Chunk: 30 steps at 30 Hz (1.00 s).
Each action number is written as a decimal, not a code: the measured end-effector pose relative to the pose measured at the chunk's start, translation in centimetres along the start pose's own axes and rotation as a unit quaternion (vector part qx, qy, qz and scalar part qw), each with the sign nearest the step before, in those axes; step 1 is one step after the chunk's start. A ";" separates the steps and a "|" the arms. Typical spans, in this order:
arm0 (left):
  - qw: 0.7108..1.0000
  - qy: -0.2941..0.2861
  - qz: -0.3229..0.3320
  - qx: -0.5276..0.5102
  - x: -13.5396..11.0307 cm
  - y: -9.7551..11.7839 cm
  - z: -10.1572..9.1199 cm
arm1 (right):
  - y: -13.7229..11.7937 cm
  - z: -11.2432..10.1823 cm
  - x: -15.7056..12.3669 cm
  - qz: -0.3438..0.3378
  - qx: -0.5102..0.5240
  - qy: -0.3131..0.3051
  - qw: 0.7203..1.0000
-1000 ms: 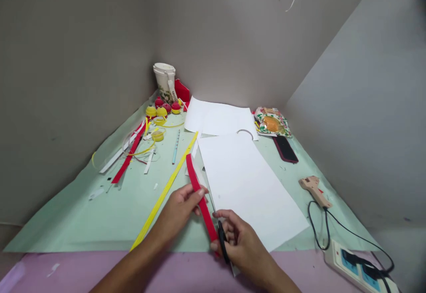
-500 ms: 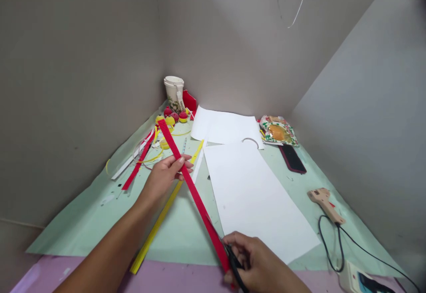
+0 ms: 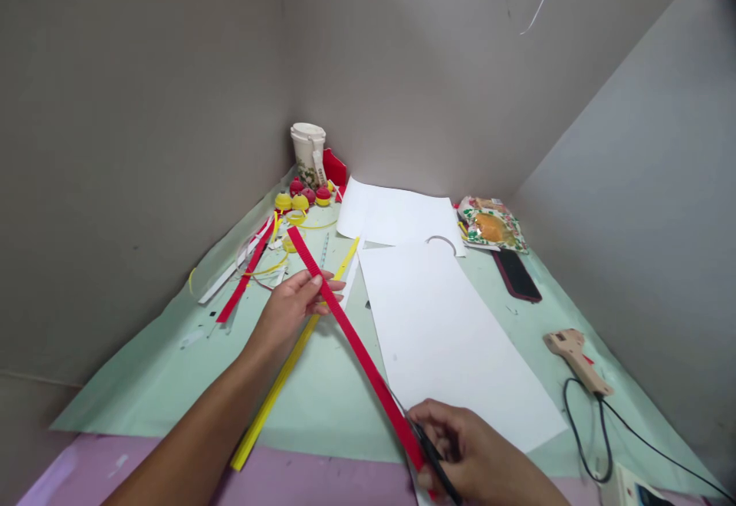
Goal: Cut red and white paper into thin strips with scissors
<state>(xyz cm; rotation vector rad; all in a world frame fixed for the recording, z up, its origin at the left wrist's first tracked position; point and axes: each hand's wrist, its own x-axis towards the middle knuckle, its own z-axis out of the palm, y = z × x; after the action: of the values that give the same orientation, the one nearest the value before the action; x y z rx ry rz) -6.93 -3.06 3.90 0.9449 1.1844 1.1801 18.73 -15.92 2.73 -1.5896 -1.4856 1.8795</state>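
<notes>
A long red corrugated paper strip (image 3: 350, 341) runs diagonally from the far left toward the near right, stretched between my hands. My left hand (image 3: 296, 305) pinches it near its far end, fingers closed on it. My right hand (image 3: 468, 456) grips the near end together with black-handled scissors (image 3: 434, 464). A large white sheet (image 3: 454, 345) lies just right of the strip. A long yellow strip (image 3: 287, 372) lies on the green mat under my left hand.
At the back corner stand a cup (image 3: 309, 155) and red and yellow balls (image 3: 302, 198), with loose paper strips (image 3: 244, 268) nearby. A snack bag (image 3: 491, 226), dark phone (image 3: 516, 274) and glue gun (image 3: 575, 349) with its cord lie on the right. Grey walls close in on three sides.
The red strip went from bunched between both hands to pulled out long. My left hand moved away to the far left along it; my right hand kept the near end and scissors.
</notes>
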 end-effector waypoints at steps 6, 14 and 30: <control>0.999 -0.018 0.001 0.033 -0.2 -0.7 0.2 | 0.1 -0.4 0.0 -0.009 0.029 -0.001 1.000; 0.999 -0.032 -0.003 0.038 -0.1 -1.5 0.6 | 0.0 -0.6 -0.4 -0.011 0.023 -0.006 1.000; 0.962 -0.070 -0.054 -0.257 0.0 -1.0 0.1 | 1.1 -1.3 0.2 -0.042 0.070 0.029 0.996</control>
<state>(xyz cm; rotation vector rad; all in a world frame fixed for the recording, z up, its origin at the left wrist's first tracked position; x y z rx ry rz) -6.65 -3.24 2.97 0.5493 0.7483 1.2288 20.22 -15.61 1.87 -1.4835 -1.3422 1.8317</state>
